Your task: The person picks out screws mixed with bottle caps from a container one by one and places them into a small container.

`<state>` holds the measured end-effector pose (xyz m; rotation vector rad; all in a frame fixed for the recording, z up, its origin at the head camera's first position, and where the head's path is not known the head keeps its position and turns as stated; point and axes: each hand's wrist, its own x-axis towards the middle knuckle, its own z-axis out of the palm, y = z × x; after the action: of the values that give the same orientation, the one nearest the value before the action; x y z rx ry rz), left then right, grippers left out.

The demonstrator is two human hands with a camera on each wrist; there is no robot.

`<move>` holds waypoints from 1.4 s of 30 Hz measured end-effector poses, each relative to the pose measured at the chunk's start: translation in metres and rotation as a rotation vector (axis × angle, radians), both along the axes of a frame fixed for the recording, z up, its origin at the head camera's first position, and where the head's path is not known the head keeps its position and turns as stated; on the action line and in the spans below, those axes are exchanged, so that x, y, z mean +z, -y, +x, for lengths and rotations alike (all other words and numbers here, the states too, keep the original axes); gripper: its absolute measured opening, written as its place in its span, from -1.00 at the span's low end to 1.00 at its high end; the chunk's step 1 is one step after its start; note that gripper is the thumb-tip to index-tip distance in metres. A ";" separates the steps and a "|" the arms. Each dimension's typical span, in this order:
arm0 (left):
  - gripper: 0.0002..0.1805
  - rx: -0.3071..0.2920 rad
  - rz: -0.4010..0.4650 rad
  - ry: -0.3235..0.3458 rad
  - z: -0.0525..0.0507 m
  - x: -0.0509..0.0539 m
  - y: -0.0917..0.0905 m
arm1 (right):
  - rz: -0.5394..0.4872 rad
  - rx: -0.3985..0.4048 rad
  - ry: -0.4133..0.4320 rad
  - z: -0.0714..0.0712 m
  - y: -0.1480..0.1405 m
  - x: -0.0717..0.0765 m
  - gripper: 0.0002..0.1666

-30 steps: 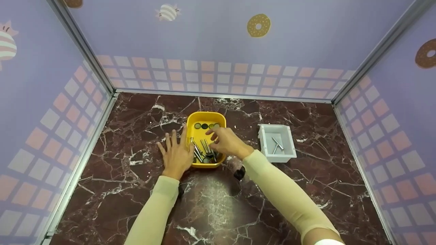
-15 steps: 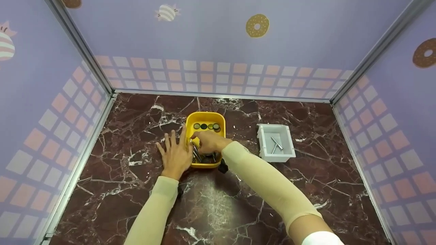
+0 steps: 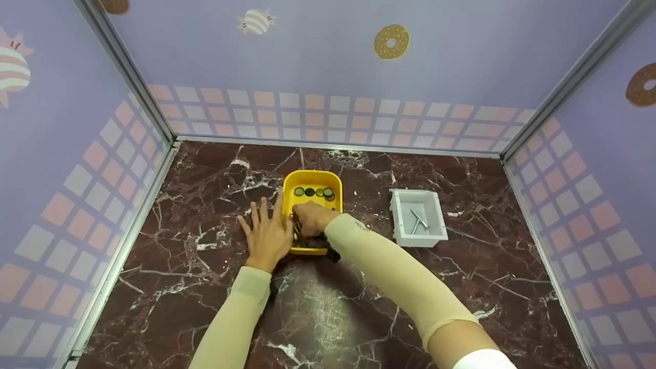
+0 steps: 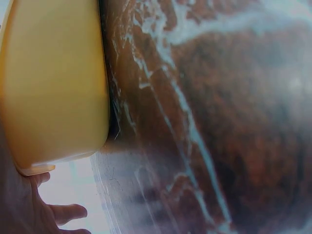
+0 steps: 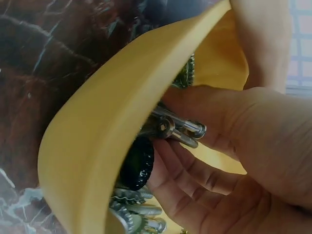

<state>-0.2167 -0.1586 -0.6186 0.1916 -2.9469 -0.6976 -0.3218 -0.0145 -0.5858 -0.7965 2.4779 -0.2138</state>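
The metal bolts [image 5: 187,126] between the right hand's thumb and fingers lie inside the near half of the yellow bin [image 3: 313,178]. In the right wrist view their long axes run roughly side by side, slanting down from left to right, with the visible ends toward the palm; a round end with a socket faces the camera. The bin's own long axis runs away from the person. In the white bin [image 3: 421,242] to the right, one of two loose bolts [image 3: 420,219] slants down to the right and the other down to the left; whether they touch is unclear.

From the head, the right hand [image 3: 310,218] covers most of the near contents. In its wrist view the bin's wall hides the fingertips and cuts off the bolts' far ends and part of a black bottle cap [image 5: 138,163]. Other bottle caps [image 3: 310,192] line the far end.

The right arm reaches in diagonally, palm inward, its grip narrow, fingers curled round the bolts; how firmly they press cannot be told. The left hand [image 3: 267,238] lies against the bin's left side, fingers spread wide, thumb at the rim.
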 end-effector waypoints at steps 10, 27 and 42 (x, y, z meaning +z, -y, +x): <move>-0.17 -0.001 0.001 0.016 -0.001 0.001 0.000 | -0.004 -0.026 -0.083 0.021 -0.013 0.026 -0.50; -0.18 0.007 0.011 0.025 0.000 0.001 -0.001 | -0.161 -0.032 -0.219 -0.019 -0.033 -0.009 -0.77; -0.17 0.005 -0.001 0.046 -0.001 0.001 -0.002 | -0.358 -0.086 -0.214 -0.006 -0.053 0.007 -0.78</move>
<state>-0.2176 -0.1571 -0.6172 0.2171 -2.9896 -0.6997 -0.3275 0.0389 -0.5783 -0.8957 2.7187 -0.6493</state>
